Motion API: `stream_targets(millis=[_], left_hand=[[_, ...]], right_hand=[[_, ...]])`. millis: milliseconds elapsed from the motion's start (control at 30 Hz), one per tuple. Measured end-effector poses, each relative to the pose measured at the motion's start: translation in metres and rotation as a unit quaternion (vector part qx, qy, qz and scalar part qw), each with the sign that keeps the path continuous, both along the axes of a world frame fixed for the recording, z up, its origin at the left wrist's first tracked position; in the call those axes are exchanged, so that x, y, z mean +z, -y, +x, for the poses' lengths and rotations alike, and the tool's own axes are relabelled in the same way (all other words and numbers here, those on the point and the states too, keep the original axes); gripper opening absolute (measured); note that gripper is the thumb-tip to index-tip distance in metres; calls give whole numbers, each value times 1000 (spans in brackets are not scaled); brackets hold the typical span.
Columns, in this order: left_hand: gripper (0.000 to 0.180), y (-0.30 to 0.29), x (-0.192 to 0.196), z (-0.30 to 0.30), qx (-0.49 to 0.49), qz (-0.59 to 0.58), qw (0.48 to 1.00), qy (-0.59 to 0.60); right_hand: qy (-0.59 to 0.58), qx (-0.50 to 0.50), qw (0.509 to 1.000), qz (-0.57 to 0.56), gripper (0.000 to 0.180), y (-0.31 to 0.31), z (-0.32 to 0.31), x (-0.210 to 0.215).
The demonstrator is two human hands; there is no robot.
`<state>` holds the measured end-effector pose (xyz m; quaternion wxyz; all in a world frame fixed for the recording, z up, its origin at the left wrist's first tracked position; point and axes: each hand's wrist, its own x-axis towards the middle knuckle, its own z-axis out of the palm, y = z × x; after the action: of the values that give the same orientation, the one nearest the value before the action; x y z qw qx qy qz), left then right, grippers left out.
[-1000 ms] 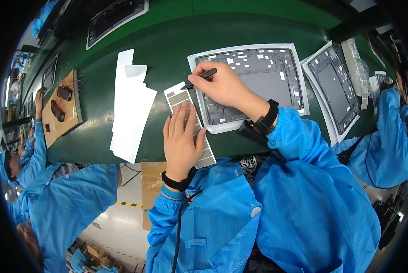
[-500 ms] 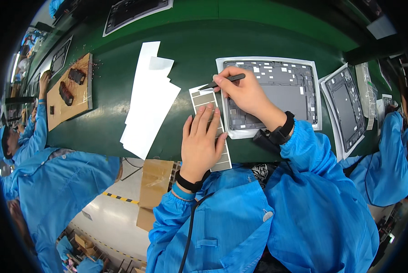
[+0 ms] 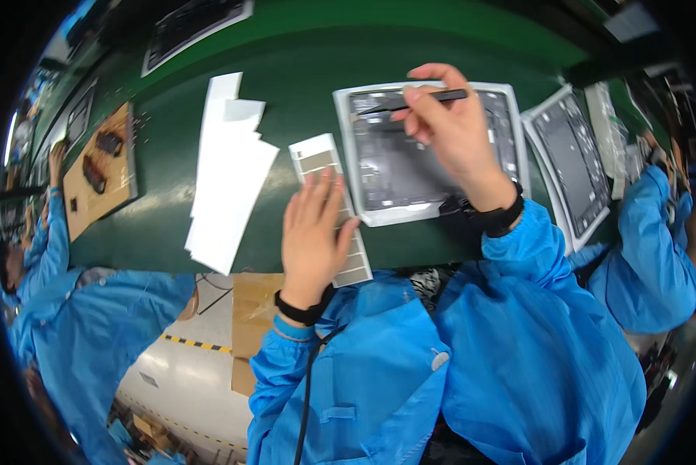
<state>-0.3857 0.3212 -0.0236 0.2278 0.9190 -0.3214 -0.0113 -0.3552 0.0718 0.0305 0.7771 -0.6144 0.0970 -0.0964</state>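
Observation:
My left hand lies flat, fingers stretched out, on a narrow white sheet of grey rectangular stickers. Black pointed tweezers are pinched in my right hand, which is above a dark grey tablet housing. The tweezer tips reach the housing's upper left corner, where a small brownish piece shows; whether the tips grip it is too small to tell. The housing rests on a white backing sheet, just right of the sticker sheet. My right hand and wrist hide part of its right side.
White paper sheets overlap on the green table to the left. Beyond them is a brown board with dark parts. A second tablet housing lies at the right. Co-workers in blue sit on both sides.
My right hand has moved the tweezers from the top of the sticker sheet to the housing's upper left corner. My left hand stays on the sheet. The whole view has shifted a little.

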Motion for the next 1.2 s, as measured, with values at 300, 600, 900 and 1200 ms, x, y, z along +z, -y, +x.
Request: stream_targets(millis=[300, 600, 900, 1200], left_hand=[[34, 14, 63, -46, -62, 13, 995, -76], [33, 160, 73, -45, -219, -28, 975, -28], [33, 202, 51, -35, -246, 41, 968, -8], [38, 201, 47, -33, -265, 55, 963, 6]], right_hand=[[-111, -169, 957, -209, 38, 140, -134, -7], [-105, -140, 969, -177, 32, 160, -152, -22], [-77, -145, 931, -326, 23, 151, -152, -11], [-66, -137, 912, -380, 24, 144, -145, -1]])
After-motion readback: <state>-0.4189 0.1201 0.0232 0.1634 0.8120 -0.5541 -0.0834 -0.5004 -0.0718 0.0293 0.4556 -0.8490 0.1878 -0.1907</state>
